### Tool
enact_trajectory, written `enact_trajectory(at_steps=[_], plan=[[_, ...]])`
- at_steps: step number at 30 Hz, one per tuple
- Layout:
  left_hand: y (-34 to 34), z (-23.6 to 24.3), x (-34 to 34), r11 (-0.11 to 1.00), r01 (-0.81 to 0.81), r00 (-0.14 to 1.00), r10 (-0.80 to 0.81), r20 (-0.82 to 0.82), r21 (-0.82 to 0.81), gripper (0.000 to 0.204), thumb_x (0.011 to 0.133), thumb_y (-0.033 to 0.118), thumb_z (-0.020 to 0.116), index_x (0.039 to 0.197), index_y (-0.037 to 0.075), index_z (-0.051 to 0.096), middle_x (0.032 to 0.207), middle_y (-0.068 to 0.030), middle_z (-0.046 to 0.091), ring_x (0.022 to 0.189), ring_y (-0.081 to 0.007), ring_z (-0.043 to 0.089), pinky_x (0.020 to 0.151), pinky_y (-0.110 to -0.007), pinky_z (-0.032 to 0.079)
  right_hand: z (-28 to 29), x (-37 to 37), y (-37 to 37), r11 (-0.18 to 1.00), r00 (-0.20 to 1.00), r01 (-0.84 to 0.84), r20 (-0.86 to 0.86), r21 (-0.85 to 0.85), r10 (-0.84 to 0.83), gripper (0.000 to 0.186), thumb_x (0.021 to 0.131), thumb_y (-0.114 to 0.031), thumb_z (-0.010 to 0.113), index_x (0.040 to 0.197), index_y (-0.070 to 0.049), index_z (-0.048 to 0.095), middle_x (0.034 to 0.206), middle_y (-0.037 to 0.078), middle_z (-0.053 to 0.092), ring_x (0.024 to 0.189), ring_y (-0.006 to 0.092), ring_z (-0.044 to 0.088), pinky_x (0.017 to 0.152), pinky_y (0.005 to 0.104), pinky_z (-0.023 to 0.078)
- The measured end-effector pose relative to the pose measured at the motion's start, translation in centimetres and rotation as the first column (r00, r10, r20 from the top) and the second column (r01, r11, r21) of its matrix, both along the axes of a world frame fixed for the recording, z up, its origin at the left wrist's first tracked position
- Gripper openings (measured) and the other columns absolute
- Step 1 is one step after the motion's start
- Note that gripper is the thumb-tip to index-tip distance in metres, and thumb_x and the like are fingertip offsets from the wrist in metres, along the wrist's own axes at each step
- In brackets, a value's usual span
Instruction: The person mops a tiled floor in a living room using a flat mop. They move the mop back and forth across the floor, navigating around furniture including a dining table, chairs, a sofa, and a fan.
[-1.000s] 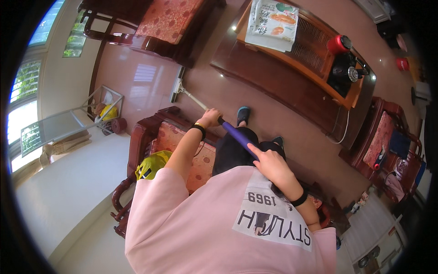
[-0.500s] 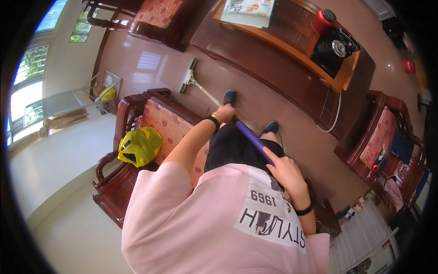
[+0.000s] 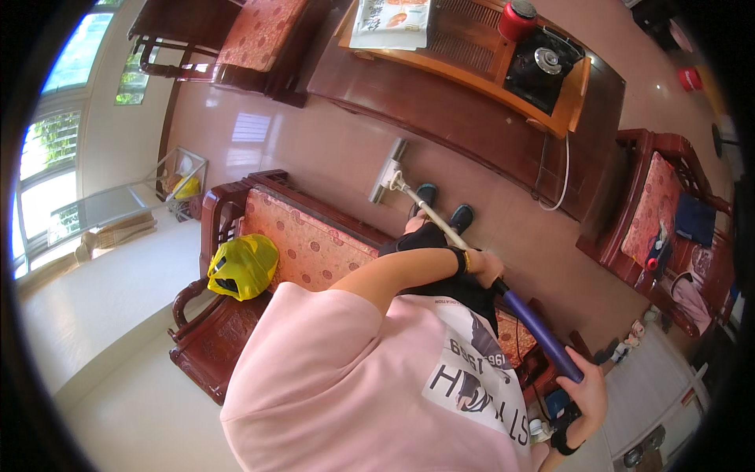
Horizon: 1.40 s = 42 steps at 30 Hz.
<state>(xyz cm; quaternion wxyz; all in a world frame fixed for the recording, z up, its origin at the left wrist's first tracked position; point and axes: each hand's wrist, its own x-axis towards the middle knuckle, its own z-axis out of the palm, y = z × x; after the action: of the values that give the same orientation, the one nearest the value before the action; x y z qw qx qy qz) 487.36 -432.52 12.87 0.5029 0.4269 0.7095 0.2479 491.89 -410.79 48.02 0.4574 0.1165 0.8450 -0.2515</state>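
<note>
My left hand (image 3: 485, 268) is wrapped round the pole of a mop (image 3: 543, 334), close to where the white shaft meets the thick purple grip. Farther back, at the top end of that grip, my right hand (image 3: 588, 385) is closed on it. The pole slants across my body toward the far left. Its flat grey-and-white head (image 3: 388, 171) rests on the floor ahead of my shoes, between the sofa and the low table. Black bands circle both wrists.
A patterned wooden sofa (image 3: 307, 240) with a yellow plastic bag (image 3: 245, 266) stands at my left. Ahead is a dark low table (image 3: 377, 90) bearing a wooden tray, a black stove and a red jar (image 3: 517, 21). A white cable (image 3: 568, 177) hangs off it. An armchair (image 3: 653, 208) stands right.
Both hands have drawn the mop back and to the right. Its head has slid from the far left of the floor to just ahead of my shoes, which now stand closer together.
</note>
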Motion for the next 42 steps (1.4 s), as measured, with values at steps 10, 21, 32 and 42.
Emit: enact_trajectory(at_steps=[10,21,32,42], plan=[[-14.3,-0.9,-4.3,0.961,-0.172,0.984,0.157,-0.083,-0.219,0.028,0.072,0.024,0.063,0.085,0.001,0.072,0.089,-0.0214,0.069,0.088,-0.0361,0.067,0.077,-0.045,0.052,-7.9,-4.0,-6.7,0.950,0.996,-0.081,-0.051,-0.302,0.069,0.061,0.072,-0.006,0.071,0.131,-0.010,0.056,0.075,0.014,0.059,0.065,0.0128,0.057,0.065,0.0283,0.049],[-37.3,-8.7,-3.8,0.676,-0.612,0.787,0.467,-0.404,-0.411,0.019,0.068,0.020,0.077,0.085,0.015,0.069,0.088,-0.0079,0.069,0.093,-0.0296,0.065,0.081,-0.044,0.050,-18.6,-8.5,-27.7,0.824,0.903,-0.427,-0.211,-0.372,0.373,0.063,0.079,-0.014,0.066,0.139,-0.016,0.045,0.083,0.024,0.066,0.081,0.0407,0.065,0.075,0.0467,0.052],[-30.8,-8.3,0.3,0.358,-0.930,0.329,0.723,-0.608,-0.077,0.012,0.074,0.003,0.060,0.083,0.010,0.062,0.094,-0.0100,0.061,0.098,-0.0324,0.058,0.082,-0.041,0.049,-17.6,-7.0,-24.5,0.744,0.758,-0.642,-0.300,-0.185,0.579,0.056,0.088,-0.020,0.059,0.141,-0.023,0.042,0.081,0.023,0.066,0.076,0.0428,0.065,0.071,0.0529,0.052],[-11.1,-6.9,0.3,0.426,-0.897,0.390,0.644,-0.658,-0.114,0.010,0.075,0.012,0.061,0.084,0.017,0.064,0.096,-0.0045,0.059,0.104,-0.0262,0.055,0.086,-0.040,0.045,-18.6,-5.2,-4.4,0.734,0.675,-0.672,-0.491,-0.099,0.551,0.048,0.087,-0.019,0.062,0.134,-0.017,0.051,0.071,0.019,0.064,0.066,0.0388,0.064,0.064,0.0482,0.052]])
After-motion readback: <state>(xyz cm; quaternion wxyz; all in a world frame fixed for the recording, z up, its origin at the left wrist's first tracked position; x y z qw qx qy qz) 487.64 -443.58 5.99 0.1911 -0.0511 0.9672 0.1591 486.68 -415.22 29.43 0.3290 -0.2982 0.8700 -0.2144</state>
